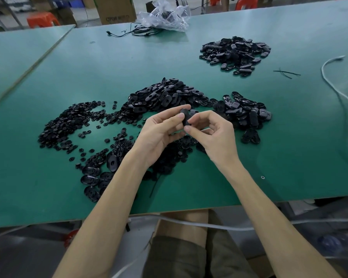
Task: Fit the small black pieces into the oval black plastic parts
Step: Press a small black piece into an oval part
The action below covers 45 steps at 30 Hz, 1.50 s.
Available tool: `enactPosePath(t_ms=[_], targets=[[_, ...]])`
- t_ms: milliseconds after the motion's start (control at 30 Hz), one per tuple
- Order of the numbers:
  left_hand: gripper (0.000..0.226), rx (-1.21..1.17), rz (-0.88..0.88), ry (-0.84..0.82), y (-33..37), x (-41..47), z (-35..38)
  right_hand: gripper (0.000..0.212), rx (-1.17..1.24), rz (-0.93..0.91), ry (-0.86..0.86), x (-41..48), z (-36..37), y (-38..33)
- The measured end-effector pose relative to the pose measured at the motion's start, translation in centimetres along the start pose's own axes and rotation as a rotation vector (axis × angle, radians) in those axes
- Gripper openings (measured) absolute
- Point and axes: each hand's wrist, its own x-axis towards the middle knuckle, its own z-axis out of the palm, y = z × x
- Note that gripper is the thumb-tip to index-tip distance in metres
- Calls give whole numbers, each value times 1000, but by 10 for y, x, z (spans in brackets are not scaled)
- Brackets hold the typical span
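An oval black plastic part (185, 117) stands on edge between both hands above the green table (229, 161). My left hand (161, 131) holds it with thumb and fingers curled round it. My right hand (211, 133) pinches its near edge with thumb and forefinger. Whether a small piece sits in it is hidden. A spread of small black round pieces (68, 125) lies to the left. A heap of oval parts (163, 97) lies just beyond my hands, with another heap (245, 113) to the right.
A further pile of oval parts (236, 53) lies at the far right. A few ovals (92, 177) lie near the front edge. A white cable (338, 93) runs along the right side. A clear plastic bag (167, 15) and black cords (137, 31) lie at the back.
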Motion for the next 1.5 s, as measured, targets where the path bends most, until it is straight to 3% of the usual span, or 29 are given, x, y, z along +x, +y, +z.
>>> enactPosePath(t_ms=[333, 567, 1500], targets=[[21, -21, 54, 52, -1, -1, 2, 16, -26, -9, -31, 0, 0, 1], [21, 73, 49, 63, -1, -3, 6, 10, -6, 10, 134, -1, 0, 1], [19, 231, 124, 51, -5, -3, 12, 5, -33, 41, 104, 0, -1, 1]])
